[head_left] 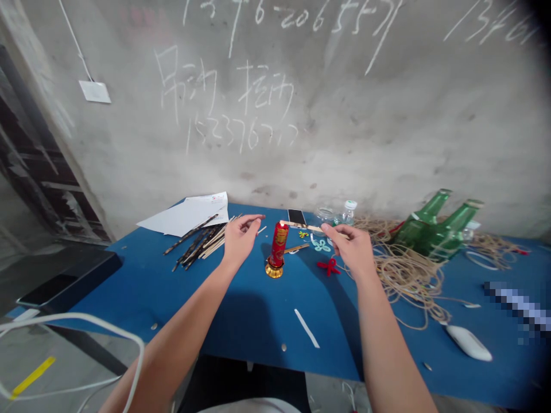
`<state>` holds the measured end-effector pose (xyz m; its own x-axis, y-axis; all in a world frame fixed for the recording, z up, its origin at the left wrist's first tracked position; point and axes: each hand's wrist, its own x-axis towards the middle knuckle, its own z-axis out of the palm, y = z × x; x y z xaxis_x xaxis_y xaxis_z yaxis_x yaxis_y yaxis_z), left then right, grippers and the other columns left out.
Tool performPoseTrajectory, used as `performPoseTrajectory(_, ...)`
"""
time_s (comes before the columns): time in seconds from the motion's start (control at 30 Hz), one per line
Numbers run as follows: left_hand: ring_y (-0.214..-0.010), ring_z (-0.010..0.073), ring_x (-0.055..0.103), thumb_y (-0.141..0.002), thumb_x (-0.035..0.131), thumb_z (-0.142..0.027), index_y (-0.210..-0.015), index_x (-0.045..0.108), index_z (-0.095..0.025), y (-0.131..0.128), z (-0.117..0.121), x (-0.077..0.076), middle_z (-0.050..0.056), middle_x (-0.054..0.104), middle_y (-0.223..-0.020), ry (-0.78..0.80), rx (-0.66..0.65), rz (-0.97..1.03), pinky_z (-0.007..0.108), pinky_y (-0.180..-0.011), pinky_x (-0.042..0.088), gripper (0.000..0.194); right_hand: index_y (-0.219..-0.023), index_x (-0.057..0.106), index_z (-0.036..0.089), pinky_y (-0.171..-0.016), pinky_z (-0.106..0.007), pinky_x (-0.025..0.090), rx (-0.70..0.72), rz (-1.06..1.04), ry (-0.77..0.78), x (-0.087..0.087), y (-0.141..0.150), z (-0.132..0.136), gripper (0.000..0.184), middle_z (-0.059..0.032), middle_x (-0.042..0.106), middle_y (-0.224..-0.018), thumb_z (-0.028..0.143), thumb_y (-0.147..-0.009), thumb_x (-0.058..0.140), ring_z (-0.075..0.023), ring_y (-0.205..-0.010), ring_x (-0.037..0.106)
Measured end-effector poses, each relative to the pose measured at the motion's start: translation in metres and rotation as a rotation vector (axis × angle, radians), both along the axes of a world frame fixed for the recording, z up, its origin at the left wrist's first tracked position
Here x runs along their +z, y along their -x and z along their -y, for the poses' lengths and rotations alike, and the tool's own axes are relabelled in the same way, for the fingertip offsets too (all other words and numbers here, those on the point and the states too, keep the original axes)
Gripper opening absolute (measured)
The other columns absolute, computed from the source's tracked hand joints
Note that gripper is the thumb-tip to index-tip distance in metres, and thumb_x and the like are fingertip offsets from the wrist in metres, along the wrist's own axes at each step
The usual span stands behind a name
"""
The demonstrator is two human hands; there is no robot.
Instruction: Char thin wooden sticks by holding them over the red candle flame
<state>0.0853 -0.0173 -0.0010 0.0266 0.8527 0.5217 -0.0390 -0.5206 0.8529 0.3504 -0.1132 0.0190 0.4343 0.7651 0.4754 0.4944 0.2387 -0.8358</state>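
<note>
Forearms (185,327) fwd; R hand (350,246) w/ stick (303,226) @ candle (279,245).

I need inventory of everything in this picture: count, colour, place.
Wall: one, grey, behind
Table: one, blue, below
Candle: one, red, centre
Loose sticks: many, mixed, left
Papers: several, white, back left
Phone: one, dark, back
Jar: one, clear, back
Large bottles: two, green, right
Twine: uncountable, tan, right
Small shapes: several, multicoloured, centre-right
Mouse: one, white, right
Strip: one, white, front
Box: one, black, left
Held stick: one, tan, candle top
Left hand: one, near candle
Right hand: one, on stick
</note>
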Motion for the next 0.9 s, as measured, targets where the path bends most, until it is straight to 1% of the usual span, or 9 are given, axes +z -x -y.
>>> performPoseTrajectory(0.37,-0.061,0.0138,0.057,-0.087,0.070,-0.040,-0.100,0.084,-0.018,0.0000,0.0005,0.0000,0.005,0.076,-0.079,-0.008,-0.007,0.010,0.025,-0.055,0.042,0.029,-0.063,0.066,0.020,-0.047,-0.028,0.034,0.004,-0.017,-0.005,0.0015,0.0013,0.0011,0.048,0.0035,0.049,-0.045,0.063,-0.078,0.080,-0.0115,-0.044,0.041)
performPoseTrajectory(0.53,-0.062,0.0129,0.056,-0.088,0.069,-0.039,-0.099,0.084,-0.018,-0.0002,0.0018,0.0015,0.006,0.077,-0.083,-0.004,0.002,0.002,0.024,-0.056,0.043,0.027,-0.063,0.066,0.020,-0.049,-0.028,0.034,0.009,-0.022,0.010,0.0022,0.0017,0.0021,0.048,0.0042,0.048,-0.045,0.062,-0.079,0.080,-0.0110,-0.044,0.041)
performPoseTrajectory(0.73,-0.062,0.0130,0.056,-0.088,0.070,-0.040,-0.100,0.084,-0.018,0.0001,0.0012,0.0012,0.006,0.077,-0.083,0.003,0.000,0.002,0.024,-0.055,0.042,0.029,-0.062,0.065,0.020,-0.049,-0.028,0.033,0.009,-0.012,0.002,0.0000,0.0021,0.0004,0.048,0.0040,0.049,-0.046,0.062,-0.079,0.079,-0.0112,-0.044,0.041)
performPoseTrajectory(0.9,-0.060,0.0132,0.056,-0.088,0.069,-0.041,-0.100,0.084,-0.018,0.0002,0.0017,0.0018,0.003,0.072,-0.074,0.000,-0.001,-0.001,0.024,-0.054,0.041,0.030,-0.063,0.065,0.021,-0.049,-0.028,0.033,0.024,0.008,0.010,-0.0025,0.0035,-0.0011,0.047,0.0044,0.048,-0.045,0.063,-0.080,0.078,-0.0114,-0.044,0.041)
